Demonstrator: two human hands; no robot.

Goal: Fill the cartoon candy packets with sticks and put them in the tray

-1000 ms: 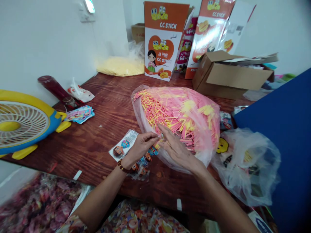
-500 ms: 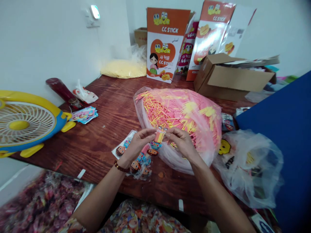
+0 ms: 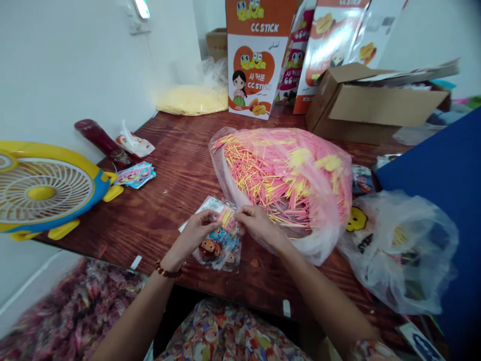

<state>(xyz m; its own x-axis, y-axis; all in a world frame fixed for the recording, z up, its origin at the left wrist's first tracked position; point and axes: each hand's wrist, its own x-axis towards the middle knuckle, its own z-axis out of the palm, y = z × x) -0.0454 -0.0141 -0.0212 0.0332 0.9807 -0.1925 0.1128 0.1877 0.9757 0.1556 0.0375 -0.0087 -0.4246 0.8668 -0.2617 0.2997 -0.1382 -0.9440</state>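
Note:
My left hand [image 3: 195, 233] and my right hand [image 3: 255, 225] pinch the two sides of a small clear printed packet [image 3: 224, 235] with pink and yellow sticks in its top. The packet is held just above a little pile of the same cartoon packets [image 3: 216, 253] on the wooden table [image 3: 173, 175]. Right behind my hands lies a big clear bag [image 3: 289, 180] full of loose pink and yellow sticks, its open mouth beside my right hand.
A yellow and blue fan [image 3: 41, 193] stands at the left edge. Orange CC STICK cartons [image 3: 257, 55] and an open brown box [image 3: 376, 100] line the back. A crumpled plastic bag [image 3: 398, 250] lies right, against a blue panel [image 3: 443, 200]. More packets [image 3: 135, 175] lie left.
Both hands have come down and toward me with the filled packet, from in front of the stick bag to just over the packet pile. The camera tilted slightly.

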